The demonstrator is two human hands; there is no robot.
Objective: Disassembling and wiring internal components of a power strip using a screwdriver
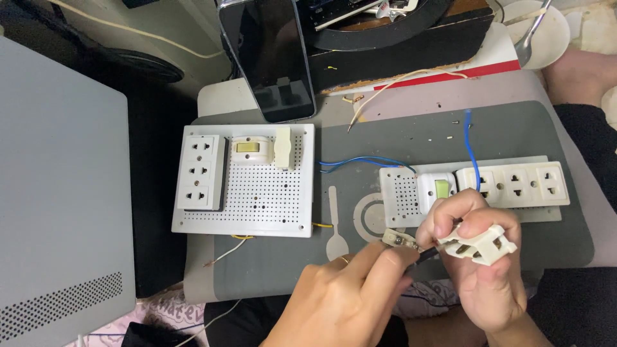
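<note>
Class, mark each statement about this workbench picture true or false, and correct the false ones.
1. The right hand holds a white plastic plug part. True.
2. The perforated white board on the left carries a three-outlet socket block. True.
3. The phone lies flat on the grey mat. False: it stands propped upright at the mat's far edge.
4. The left hand rests on the grey case. False: it pinches a small part beside the right hand.
5. A blue wire runs to the socket strip. True.
</note>
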